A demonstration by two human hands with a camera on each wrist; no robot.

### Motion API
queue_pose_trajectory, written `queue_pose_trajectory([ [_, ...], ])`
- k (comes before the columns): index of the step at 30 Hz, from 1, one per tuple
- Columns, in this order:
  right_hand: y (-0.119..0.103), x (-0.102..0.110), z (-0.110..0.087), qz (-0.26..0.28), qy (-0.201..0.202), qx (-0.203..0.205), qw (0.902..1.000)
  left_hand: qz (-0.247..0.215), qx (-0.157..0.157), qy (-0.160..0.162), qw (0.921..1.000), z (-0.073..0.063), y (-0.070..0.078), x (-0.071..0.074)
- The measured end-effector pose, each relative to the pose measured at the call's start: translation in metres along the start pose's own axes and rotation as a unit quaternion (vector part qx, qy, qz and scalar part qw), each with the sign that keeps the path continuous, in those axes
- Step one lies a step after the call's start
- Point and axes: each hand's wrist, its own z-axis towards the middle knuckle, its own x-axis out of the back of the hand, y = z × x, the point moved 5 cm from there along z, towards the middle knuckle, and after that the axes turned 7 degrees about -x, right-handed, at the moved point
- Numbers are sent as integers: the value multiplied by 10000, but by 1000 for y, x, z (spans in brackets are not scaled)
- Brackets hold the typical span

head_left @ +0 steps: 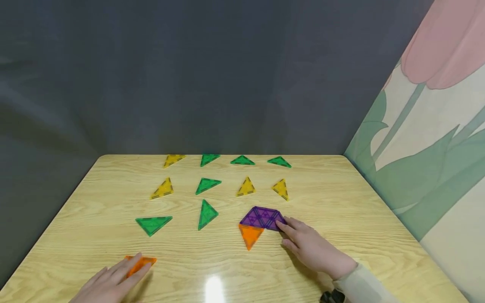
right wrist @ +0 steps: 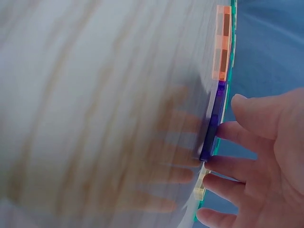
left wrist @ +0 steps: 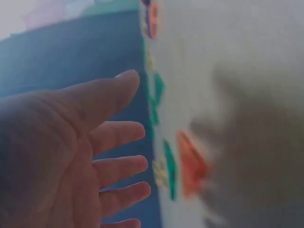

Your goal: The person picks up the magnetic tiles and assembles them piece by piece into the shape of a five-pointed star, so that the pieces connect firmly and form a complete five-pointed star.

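Over an orange triangle tile (head_left: 142,263) at the front left, my left hand (head_left: 113,283) is spread with straight fingers. In the left wrist view that hand hovers above the table, apart from the orange tile (left wrist: 192,166). My right hand (head_left: 312,246) lays its fingertips on the right end of a joined row of purple triangle tiles (head_left: 260,218). Another orange triangle tile (head_left: 250,236) meets the row's front edge at the left, pointing toward me. The right wrist view shows the purple tiles (right wrist: 212,121) edge-on beside loosely extended fingers, with no grip on them.
Several green triangle tiles (head_left: 207,214) and yellow triangle tiles (head_left: 246,187) lie spaced out across the wooden table (head_left: 87,227). A dark panel (head_left: 227,75) stands along the back edge, and a flower-patterned surface (head_left: 428,168) borders the right. A small black object (head_left: 332,296) is by the right sleeve.
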Motion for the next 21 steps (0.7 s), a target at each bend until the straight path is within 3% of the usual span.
queue_pose_trajectory([
  [4,2,2,-1,-4,78,60,10000,-221,780,-719,9941,-7,-18,-29],
  [6,2,2,-2,-2,100,94,9999,-330,907,-941,9909,-6,-19,-37],
  [8,1,2,-2,-3,101,120,9999,-382,774,-992,9913,-2,-13,-39],
  [12,0,2,-2,-18,97,179,9998,-459,-100,-872,9951,15,20,-34],
  [15,-1,3,-2,19,67,197,9998,-156,-1230,-424,9914,32,59,-28],
  [16,0,3,-2,31,58,196,9998,-21,-1661,-181,9859,38,73,-26],
  [18,1,4,-2,47,27,179,9998,254,-2492,242,9678,49,100,-24],
  [21,1,4,-3,107,-20,194,9998,232,-3407,344,9393,67,131,-23],
])
